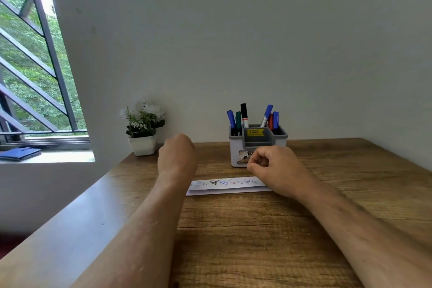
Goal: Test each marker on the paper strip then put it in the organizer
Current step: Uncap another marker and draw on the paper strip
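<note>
Markers all upright in the organizer (236, 152) at the back of the wooden tabletop (257, 229): a blue marker (231, 119), a green marker (238, 119) and a black marker (244, 114) on its left side, another blue marker (267, 114), a red marker (270, 121) and a third blue marker (275, 119) on its right. A yellow price sticker (255, 132) sits on the grey centre section. Paper strip (224, 186) lies flat on the tabletop just in front of the organizer, covered in small scribbles of blue, red and dark ink. Right hand (278, 168) hovers over the strip's right end, right in front of the organizer, its fingers (257, 161) curled in loosely, thumb against the forefinger; whether something tiny sits between them, I cannot tell. Left hand (176, 155) is up off the tabletop near the strip's left end, wrist bent, knuckles away from the camera; its fingers are curled out of sight, so their state cannot be told. Off to the left, a small white flower pot (143, 144) stands by the wall, and a blue notebook (19, 153) rests on the window sill.
</note>
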A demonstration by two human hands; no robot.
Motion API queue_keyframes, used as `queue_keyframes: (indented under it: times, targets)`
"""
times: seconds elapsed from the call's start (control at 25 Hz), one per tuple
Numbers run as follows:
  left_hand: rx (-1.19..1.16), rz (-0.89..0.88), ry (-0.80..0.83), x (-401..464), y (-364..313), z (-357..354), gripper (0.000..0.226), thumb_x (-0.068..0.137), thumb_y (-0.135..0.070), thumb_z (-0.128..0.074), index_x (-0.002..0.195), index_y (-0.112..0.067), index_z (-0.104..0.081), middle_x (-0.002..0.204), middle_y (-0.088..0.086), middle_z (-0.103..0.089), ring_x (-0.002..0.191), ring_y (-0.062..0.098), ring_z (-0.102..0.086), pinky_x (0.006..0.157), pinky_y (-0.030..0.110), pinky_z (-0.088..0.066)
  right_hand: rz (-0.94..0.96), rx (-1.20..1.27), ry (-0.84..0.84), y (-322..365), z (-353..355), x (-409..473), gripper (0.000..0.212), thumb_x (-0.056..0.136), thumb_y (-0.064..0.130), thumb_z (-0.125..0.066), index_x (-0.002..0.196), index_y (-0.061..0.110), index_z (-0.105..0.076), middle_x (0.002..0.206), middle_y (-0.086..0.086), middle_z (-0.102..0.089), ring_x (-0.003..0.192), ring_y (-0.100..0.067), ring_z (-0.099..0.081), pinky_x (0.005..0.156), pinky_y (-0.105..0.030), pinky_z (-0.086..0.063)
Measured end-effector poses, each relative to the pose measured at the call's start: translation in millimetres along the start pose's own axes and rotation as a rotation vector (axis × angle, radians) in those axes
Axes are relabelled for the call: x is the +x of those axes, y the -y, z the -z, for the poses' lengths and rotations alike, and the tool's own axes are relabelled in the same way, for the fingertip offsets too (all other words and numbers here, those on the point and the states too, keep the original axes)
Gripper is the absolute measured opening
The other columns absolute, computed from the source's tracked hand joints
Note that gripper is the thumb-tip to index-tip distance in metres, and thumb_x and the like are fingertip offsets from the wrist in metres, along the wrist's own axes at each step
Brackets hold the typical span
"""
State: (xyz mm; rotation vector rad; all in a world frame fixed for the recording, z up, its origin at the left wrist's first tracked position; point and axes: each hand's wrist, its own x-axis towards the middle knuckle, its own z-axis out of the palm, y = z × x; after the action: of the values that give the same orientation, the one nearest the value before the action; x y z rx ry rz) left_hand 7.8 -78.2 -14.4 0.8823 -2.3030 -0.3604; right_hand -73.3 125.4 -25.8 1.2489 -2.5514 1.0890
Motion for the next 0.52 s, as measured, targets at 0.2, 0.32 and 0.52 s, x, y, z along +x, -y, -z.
queue_keyframes:
  times: [0.2,0.32,0.52]
  targets:
    - [0.219,-0.014,0.070,-4.0,-0.3,0.1,0.026,0.088,0.003,-0.048,0.105,-0.005,-0.067,0.107,0.017,-0.067,0.104,0.036,-0.061,0.069,0.036,-0.044,-0.001,-0.014,0.014,1.1,-2.5,2.7,0.003,0.092,0.031,-0.065,0.090,0.031,-0.064,0.085,0.015,-0.061,0.078,-0.002,-0.059,0.066,-0.017,-0.047]
    - [0.301,0.042,0.155,-5.7,-1.4,0.9,0.032,0.091,0.000,-0.046,0.117,-0.004,-0.063,0.120,0.018,-0.063,0.111,0.038,-0.059,0.075,0.039,-0.046,0.002,-0.009,0.018,0.6,-4.0,4.6,0.002,0.092,0.030,-0.066,0.090,0.031,-0.065,0.084,0.015,-0.063,0.078,-0.001,-0.059,0.065,-0.016,-0.045]
    - [0.304,0.021,0.173,-2.7,0.9,-1.8,0.026,0.090,0.001,-0.048,0.109,-0.003,-0.065,0.113,0.017,-0.066,0.104,0.035,-0.063,0.070,0.035,-0.043,0.003,-0.004,0.028,0.9,-4.8,5.7,0.004,0.092,0.030,-0.065,0.088,0.031,-0.064,0.081,0.017,-0.060,0.076,0.001,-0.057,0.064,-0.016,-0.043]
